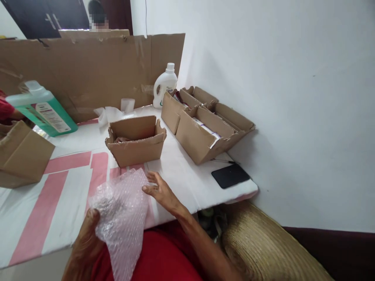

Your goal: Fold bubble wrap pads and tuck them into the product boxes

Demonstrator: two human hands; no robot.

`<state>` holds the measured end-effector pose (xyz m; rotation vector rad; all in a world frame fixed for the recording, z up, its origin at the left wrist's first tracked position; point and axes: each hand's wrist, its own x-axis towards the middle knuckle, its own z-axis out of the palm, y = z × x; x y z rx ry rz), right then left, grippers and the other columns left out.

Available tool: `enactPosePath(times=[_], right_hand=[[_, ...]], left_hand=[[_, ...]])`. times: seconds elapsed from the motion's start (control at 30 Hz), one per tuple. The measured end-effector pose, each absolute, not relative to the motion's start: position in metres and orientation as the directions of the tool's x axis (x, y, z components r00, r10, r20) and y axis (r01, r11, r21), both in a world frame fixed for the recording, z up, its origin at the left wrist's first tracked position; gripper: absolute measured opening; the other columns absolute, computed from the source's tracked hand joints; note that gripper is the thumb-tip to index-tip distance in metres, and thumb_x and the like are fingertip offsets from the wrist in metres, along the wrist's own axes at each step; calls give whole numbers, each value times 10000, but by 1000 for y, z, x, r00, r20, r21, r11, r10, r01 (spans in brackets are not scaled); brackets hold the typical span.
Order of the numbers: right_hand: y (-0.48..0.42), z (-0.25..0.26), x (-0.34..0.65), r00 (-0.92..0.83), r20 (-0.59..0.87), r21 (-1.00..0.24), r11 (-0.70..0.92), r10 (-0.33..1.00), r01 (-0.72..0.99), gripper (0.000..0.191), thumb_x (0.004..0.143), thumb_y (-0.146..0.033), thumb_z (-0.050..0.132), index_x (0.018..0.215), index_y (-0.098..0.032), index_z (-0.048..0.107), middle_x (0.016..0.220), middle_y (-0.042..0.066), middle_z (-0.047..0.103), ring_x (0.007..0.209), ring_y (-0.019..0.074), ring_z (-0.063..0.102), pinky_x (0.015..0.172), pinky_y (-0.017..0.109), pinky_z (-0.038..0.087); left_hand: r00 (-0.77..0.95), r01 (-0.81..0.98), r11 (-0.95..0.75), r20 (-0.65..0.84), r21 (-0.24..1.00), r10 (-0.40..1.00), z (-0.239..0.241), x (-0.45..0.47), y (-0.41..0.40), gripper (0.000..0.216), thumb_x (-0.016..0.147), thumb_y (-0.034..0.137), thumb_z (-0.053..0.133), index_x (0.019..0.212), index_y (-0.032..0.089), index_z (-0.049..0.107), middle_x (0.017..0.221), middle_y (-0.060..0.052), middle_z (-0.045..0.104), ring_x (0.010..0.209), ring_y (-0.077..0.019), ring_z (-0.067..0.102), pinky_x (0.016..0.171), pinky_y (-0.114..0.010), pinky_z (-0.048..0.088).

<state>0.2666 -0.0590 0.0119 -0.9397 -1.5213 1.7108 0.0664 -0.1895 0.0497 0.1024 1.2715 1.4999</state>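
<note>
A sheet of bubble wrap (125, 210) hangs in front of me at the table's near edge, partly bunched on its left side. Gripping that side is my left hand (88, 230), thumb in front and the other fingers hidden behind the plastic. Something greyish shows through the bunched part, too blurred to name. My right hand (161, 193) is at the wrap's upper right edge, its fingers and thumb apart; whether it touches the plastic I cannot tell. Just beyond the wrap stands an open cardboard box (137, 146) with something brown inside.
Cardboard bins (202, 132) stand by the wall, and a black phone (230, 175) lies near the table corner. Behind are a white jug (165, 86), a bottle of green liquid (47, 113) and a cardboard partition (102, 66). Another box (23, 156) stands left. A person (98, 17) is beyond.
</note>
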Motion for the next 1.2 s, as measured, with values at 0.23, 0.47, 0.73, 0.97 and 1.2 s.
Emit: enactPosePath(times=[0.23,0.47,0.73,0.97,1.2], right_hand=[[-66,-11,273,-853,-160,-777,-596,497,-202,541,759,-670,785,922,-162,699,800,-3,618,705,110,542,711,249,432],[-61,-1,293,-679,-180,-918,-369,712,-143,336,743,-420,862,897,-179,687,761,-38,602,645,92,473,588,222,325],[-69,-19,317,-406,-146,-961,-33,902,273,256,851,-321,686,1059,-175,655,874,14,661,777,166,625,735,299,496],[-105,-2,297,-329,320,-684,457,888,568,444,1008,-406,533,1357,-133,568,1272,182,648,1195,301,601,1050,485,504],[-93,-27,233,-800,253,-487,786,544,381,860,993,-662,449,1610,-98,249,1655,159,326,1551,272,248,1279,467,208]], left_hand=[[-635,-492,176,-489,853,598,61,51,-195,469,595,555,856,894,213,742,738,-3,747,786,-264,737,603,-303,597],[-574,-43,458,-397,888,716,38,12,-193,623,588,676,818,880,137,710,680,-21,691,633,-196,628,552,-278,504],[-629,308,265,-13,914,777,5,29,-147,717,743,644,682,1261,155,602,1077,-104,692,910,-241,677,820,-390,568],[-204,952,28,567,303,798,-14,76,-169,477,975,294,470,1428,147,499,1348,-180,611,1295,-288,557,1104,-481,463],[115,990,-141,453,25,884,-74,100,-164,617,899,275,460,1497,127,468,1493,-182,550,1444,-368,442,1201,-560,351]])
